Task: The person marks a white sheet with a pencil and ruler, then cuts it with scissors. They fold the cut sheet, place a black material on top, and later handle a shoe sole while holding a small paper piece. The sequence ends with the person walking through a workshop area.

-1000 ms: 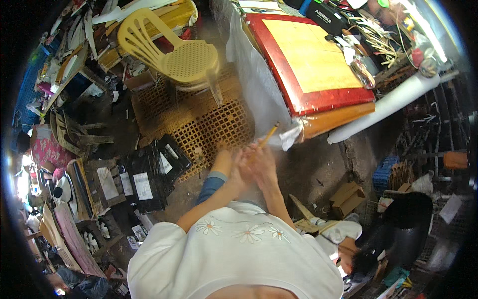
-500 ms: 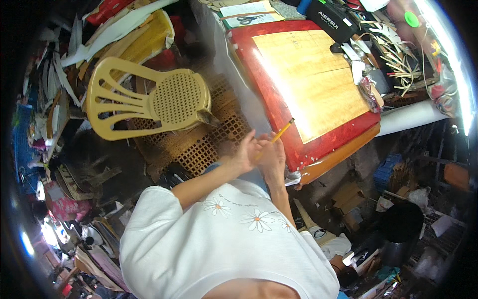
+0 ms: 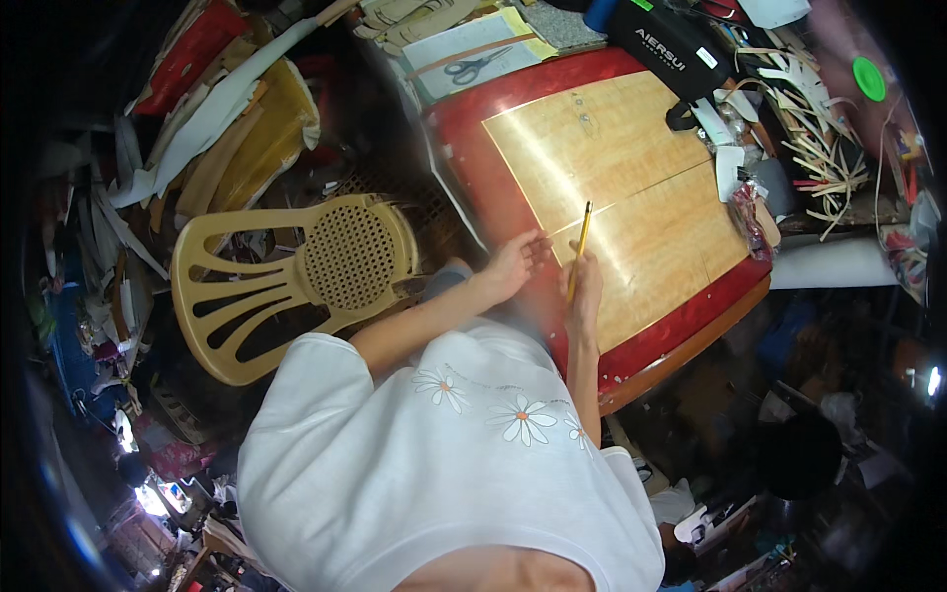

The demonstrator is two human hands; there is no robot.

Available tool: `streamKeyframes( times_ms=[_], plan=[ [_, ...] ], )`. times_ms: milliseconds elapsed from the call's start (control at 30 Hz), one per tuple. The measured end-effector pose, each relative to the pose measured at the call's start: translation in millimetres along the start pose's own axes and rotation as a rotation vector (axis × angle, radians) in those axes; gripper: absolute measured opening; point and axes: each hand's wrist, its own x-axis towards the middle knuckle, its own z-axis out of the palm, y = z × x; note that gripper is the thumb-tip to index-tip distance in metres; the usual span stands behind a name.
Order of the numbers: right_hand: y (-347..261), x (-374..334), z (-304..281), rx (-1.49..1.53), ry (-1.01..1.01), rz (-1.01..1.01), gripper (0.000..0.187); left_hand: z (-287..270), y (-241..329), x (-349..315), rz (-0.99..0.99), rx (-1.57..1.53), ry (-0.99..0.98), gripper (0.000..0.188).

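A yellow pencil [image 3: 586, 227] points up and away from me, with my right hand [image 3: 584, 281] closed around its lower part. That hand is over the near left part of a pale yellow wood-grained sheet [image 3: 631, 168], which has a thin line across it. The sheet lies on a red tabletop [image 3: 473, 128]. My left hand [image 3: 515, 264] is held at the table's left side, its fingers loosely bent and apart, with nothing seen in them. Its fingertips are close to the sheet's left edge; whether they touch it I cannot tell.
A beige plastic chair [image 3: 345, 252] stands left of the table. Scissors [image 3: 478, 67] lie on paper at the far edge. A black case [image 3: 666, 49] and a bundle of pale strips [image 3: 824, 158] are at the far right. A white roll [image 3: 834, 264] juts out beyond the table's right side.
My hands were close together beside the table's left edge; they have parted and moved to the sheet. The pencil, slanted before, is now nearly upright in the picture. The view has shifted.
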Motion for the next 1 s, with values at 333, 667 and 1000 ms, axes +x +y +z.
streamKeyframes(
  times_ms=[333, 667, 1000],
  plan=[
    [-6, 173, 38, 0.006, 0.196, 0.149, 0.029, -12, 159, 134, 0.339, 0.640, 0.189, 0.024],
    [31, 304, 132, 0.126, 0.312, 0.299, 0.041, -45, 391, 302, 0.605, 1.320, 0.033, 0.021],
    [33, 453, 192, -0.468, 0.290, -0.098, 0.034, -59, 482, 369, 0.702, 1.611, 0.159, 0.024]
  ],
)
